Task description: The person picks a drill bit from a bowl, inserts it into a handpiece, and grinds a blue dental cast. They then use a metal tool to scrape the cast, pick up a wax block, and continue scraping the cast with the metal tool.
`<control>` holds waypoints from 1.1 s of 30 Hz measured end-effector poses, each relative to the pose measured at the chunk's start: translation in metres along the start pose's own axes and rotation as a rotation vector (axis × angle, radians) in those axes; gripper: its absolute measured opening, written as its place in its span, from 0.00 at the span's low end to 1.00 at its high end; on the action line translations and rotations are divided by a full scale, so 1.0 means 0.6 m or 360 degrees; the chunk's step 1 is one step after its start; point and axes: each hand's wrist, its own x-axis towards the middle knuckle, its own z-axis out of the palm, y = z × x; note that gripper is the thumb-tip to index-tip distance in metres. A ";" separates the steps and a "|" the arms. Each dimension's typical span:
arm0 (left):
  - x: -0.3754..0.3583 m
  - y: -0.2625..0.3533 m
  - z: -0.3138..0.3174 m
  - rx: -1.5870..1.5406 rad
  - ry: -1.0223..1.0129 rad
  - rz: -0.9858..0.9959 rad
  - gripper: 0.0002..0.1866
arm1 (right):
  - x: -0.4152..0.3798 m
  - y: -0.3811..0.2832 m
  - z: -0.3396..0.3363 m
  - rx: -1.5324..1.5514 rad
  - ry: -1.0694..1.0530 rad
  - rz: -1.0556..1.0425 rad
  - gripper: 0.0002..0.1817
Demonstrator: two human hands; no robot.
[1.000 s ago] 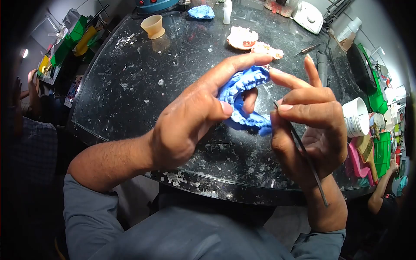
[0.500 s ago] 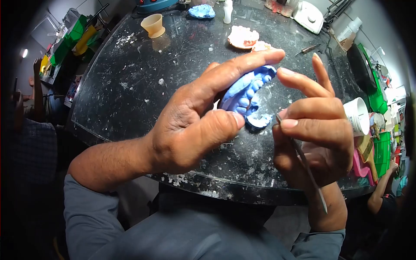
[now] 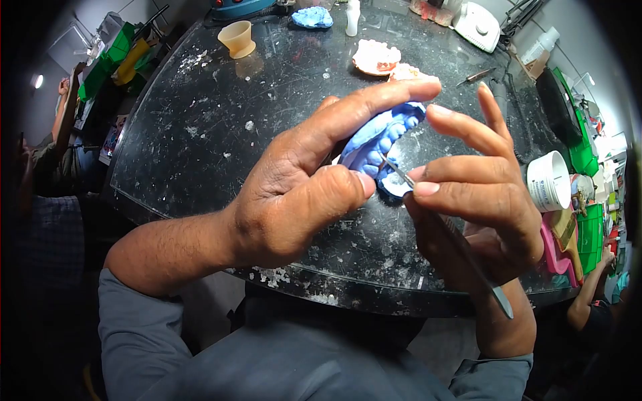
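A blue plaster dental model (image 3: 378, 137) with a row of teeth is held up above the black table by my left hand (image 3: 301, 180), thumb at its lower edge and forefinger along its top. In my right hand (image 3: 481, 194), thumb and fingers pinch a thin metal dental carving tool (image 3: 471, 260). Its fine tip meets the model among the teeth, while the flat other end points down toward my wrist. The ring and little fingers are raised. Behind the tool's tip lies another blue piece (image 3: 394, 186), partly covered by my hands.
Pinkish-white dental models (image 3: 376, 57) lie beyond my hands, near a slim tool (image 3: 476, 76). A beige rubber bowl (image 3: 237, 40), a blue lump (image 3: 311, 18) and a white bottle (image 3: 352, 19) stand farther back. To the right is a white tub (image 3: 549, 180). People sit at both sides.
My right hand has moved left and turned the tool, bringing its tip from beside the model onto the teeth. My left hand and the model have stayed almost still.
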 end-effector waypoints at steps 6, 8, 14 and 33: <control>-0.005 0.010 0.011 -0.0174 0.0042 -0.0071 0.42 | 0.002 0.001 -0.002 0.0036 -0.0019 0.0004 0.09; -0.006 0.010 0.016 -0.0231 0.0059 -0.0095 0.42 | 0.001 0.002 0.000 0.0018 -0.0015 -0.0027 0.09; -0.004 0.010 0.019 -0.0275 0.0102 -0.0134 0.42 | -0.002 0.009 0.005 -0.0002 0.0009 -0.0058 0.10; -0.004 -0.001 -0.002 0.0189 -0.0013 -0.0011 0.41 | -0.009 0.015 0.005 0.0143 0.0033 -0.0007 0.11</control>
